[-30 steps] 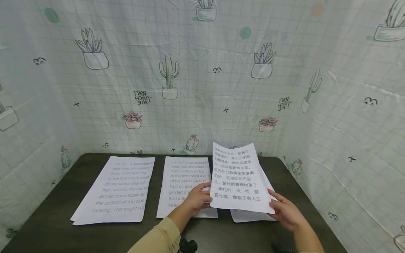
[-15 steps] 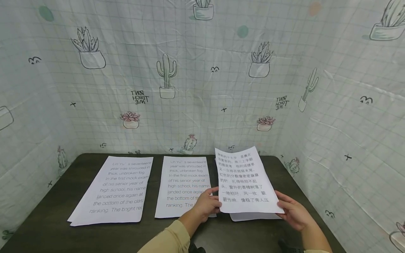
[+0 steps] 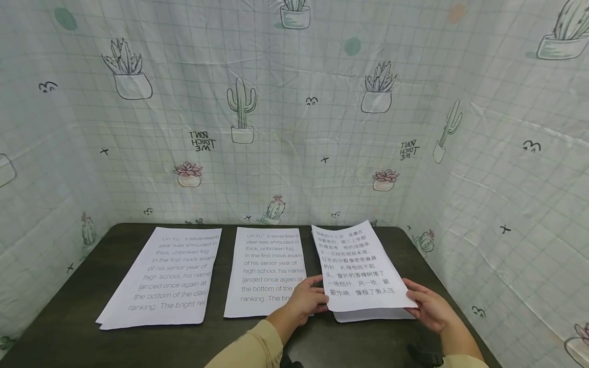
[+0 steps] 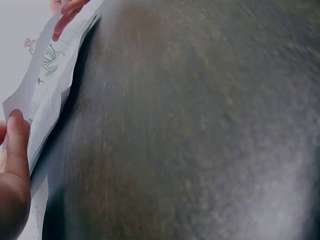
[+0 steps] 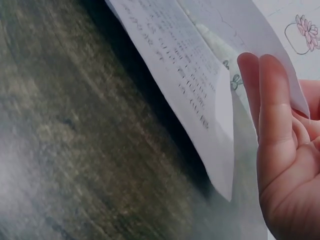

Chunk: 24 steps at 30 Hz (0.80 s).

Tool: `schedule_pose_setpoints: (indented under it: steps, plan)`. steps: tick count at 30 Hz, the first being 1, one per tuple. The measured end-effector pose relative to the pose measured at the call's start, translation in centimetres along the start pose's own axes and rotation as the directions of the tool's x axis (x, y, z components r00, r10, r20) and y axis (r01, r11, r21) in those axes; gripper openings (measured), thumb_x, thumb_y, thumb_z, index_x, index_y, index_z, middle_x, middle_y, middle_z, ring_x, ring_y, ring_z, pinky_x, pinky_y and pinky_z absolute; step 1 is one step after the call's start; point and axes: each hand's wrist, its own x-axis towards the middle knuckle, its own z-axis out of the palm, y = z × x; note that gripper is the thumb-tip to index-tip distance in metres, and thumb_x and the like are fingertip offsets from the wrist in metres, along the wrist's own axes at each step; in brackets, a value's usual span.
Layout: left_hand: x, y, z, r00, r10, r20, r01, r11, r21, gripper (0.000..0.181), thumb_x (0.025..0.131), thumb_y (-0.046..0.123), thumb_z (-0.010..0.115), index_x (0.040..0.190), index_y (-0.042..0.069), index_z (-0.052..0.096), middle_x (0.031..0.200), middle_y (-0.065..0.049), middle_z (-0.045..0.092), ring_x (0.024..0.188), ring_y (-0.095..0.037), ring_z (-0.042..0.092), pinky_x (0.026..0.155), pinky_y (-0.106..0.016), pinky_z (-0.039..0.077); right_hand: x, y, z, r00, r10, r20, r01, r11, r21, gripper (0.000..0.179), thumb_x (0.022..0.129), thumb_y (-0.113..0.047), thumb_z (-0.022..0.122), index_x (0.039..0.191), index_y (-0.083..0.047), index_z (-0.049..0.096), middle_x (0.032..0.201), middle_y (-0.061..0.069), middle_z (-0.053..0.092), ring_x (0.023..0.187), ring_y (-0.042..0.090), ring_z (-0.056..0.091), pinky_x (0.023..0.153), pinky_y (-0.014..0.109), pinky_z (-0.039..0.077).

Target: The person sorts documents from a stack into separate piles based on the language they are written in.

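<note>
Both hands hold a white sheet of paper [image 3: 356, 268] printed with Chinese characters, in the head view. My left hand [image 3: 307, 300] pinches its near left corner, and my right hand [image 3: 432, 309] pinches the near right corner. The sheet's near edge is raised over other white paper [image 3: 372, 315] on the table, most of which it hides. From the left wrist view, a thumb of the left hand [image 4: 16, 165] lies against the thin edge of the sheet [image 4: 35, 70]. In the right wrist view, fingers of the right hand [image 5: 280, 130] support the sheet's underside, with printed paper [image 5: 175, 80] beneath.
Two more paper stacks with English text lie on the dark table [image 3: 152, 345]: a left stack [image 3: 161, 278] with slightly fanned edges, and a middle stack [image 3: 264, 266] beside my left hand. A cactus-print curtain [image 3: 285, 112] hangs around the back and sides of the table.
The held sheet has moved right and down, its far edge sinking toward the paper below. Both hands have moved right with it, uncovering more of the middle stack's text.
</note>
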Motion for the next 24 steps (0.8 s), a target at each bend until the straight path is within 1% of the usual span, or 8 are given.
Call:
schedule_pose_setpoints:
  steps: [4, 7, 10, 11, 13, 21, 22, 24]
  plan:
    - [0.05, -0.10, 0.05, 1.000, -0.020, 0.017, 0.020, 1.000, -0.007, 0.064, 0.081, -0.015, 0.060, 0.142, -0.008, 0.041, 0.112, -0.019, 0.069, 0.080, -0.016, 0.067, 0.070, -0.033, 0.061, 0.12, 0.38, -0.13, 0.995, 0.030, -0.100, -0.037, 0.997, -0.065, 0.040, 0.102, -0.006, 0.043, 0.103, -0.038, 0.066, 0.099, -0.012, 0.069, 0.090, 0.005, 0.068, 0.077, 0.024, 0.058]
    - [0.00, -0.12, 0.08, 0.999, -0.026, 0.030, 0.027, 0.999, -0.020, 0.063, 0.081, -0.015, 0.060, 0.141, -0.010, 0.040, 0.117, -0.022, 0.067, 0.083, -0.019, 0.068, 0.071, -0.034, 0.061, 0.17, 0.58, -0.12, 0.985, 0.045, -0.169, -0.063, 0.992, -0.106, 0.037, 0.102, -0.007, 0.045, 0.130, -0.025, 0.060, 0.098, -0.014, 0.067, 0.090, 0.004, 0.067, 0.078, 0.025, 0.058]
    - [-0.05, -0.14, 0.07, 0.999, -0.026, 0.047, 0.028, 0.999, -0.037, 0.063, 0.082, -0.014, 0.060, 0.141, -0.012, 0.039, 0.122, -0.026, 0.064, 0.091, -0.024, 0.069, 0.075, -0.037, 0.061, 0.24, 0.68, 0.04, 0.975, 0.052, -0.218, -0.084, 0.986, -0.143, 0.051, 0.102, -0.008, 0.044, 0.152, -0.002, 0.032, 0.097, -0.015, 0.066, 0.090, 0.004, 0.067, 0.078, 0.026, 0.058]
    - [-0.08, -0.12, 0.05, 0.998, -0.026, 0.053, 0.028, 0.999, -0.040, 0.063, 0.082, -0.013, 0.060, 0.141, -0.013, 0.038, 0.124, -0.027, 0.062, 0.094, -0.027, 0.070, 0.076, -0.037, 0.061, 0.26, 0.67, 0.10, 0.973, 0.054, -0.226, -0.090, 0.984, -0.152, 0.056, 0.102, -0.009, 0.044, 0.153, 0.004, 0.023, 0.097, -0.015, 0.066, 0.091, 0.004, 0.067, 0.079, 0.026, 0.058]
    - [-0.10, -0.15, 0.02, 0.998, -0.030, 0.062, 0.033, 0.998, -0.047, 0.062, 0.083, -0.011, 0.061, 0.141, -0.013, 0.038, 0.126, -0.028, 0.061, 0.100, -0.030, 0.069, 0.077, -0.038, 0.061, 0.27, 0.65, 0.20, 0.970, 0.055, -0.237, -0.097, 0.981, -0.168, 0.059, 0.103, -0.010, 0.043, 0.152, 0.008, 0.016, 0.097, -0.015, 0.066, 0.091, 0.004, 0.067, 0.079, 0.026, 0.058]
    - [-0.32, 0.02, 0.07, 0.996, -0.042, 0.078, 0.046, 0.998, -0.048, 0.063, 0.084, -0.006, 0.063, 0.141, -0.011, 0.038, 0.128, -0.027, 0.059, 0.105, -0.030, 0.067, 0.080, -0.040, 0.060, 0.33, 0.37, 0.42, 0.956, 0.060, -0.288, -0.133, 0.961, -0.242, 0.059, 0.103, -0.011, 0.039, 0.152, 0.008, 0.013, 0.099, -0.013, 0.065, 0.088, 0.004, 0.065, 0.077, 0.026, 0.057]
    - [-0.32, 0.05, 0.10, 0.996, -0.042, 0.078, 0.046, 0.998, -0.047, 0.063, 0.084, -0.005, 0.063, 0.141, -0.011, 0.038, 0.128, -0.026, 0.059, 0.105, -0.029, 0.067, 0.080, -0.041, 0.060, 0.38, 0.28, 0.45, 0.952, 0.059, -0.299, -0.140, 0.957, -0.254, 0.060, 0.103, -0.011, 0.040, 0.152, 0.008, 0.012, 0.103, -0.010, 0.065, 0.088, 0.003, 0.065, 0.077, 0.027, 0.056]
    - [-0.31, 0.06, 0.14, 0.996, -0.040, 0.077, 0.044, 0.998, -0.046, 0.063, 0.084, -0.006, 0.063, 0.141, -0.011, 0.038, 0.128, -0.027, 0.059, 0.105, -0.029, 0.067, 0.080, -0.041, 0.060, 0.48, 0.07, 0.53, 0.947, 0.058, -0.317, -0.154, 0.946, -0.285, 0.061, 0.103, -0.011, 0.040, 0.153, 0.008, 0.011, 0.118, 0.010, 0.066, 0.090, 0.002, 0.063, 0.079, 0.027, 0.056]
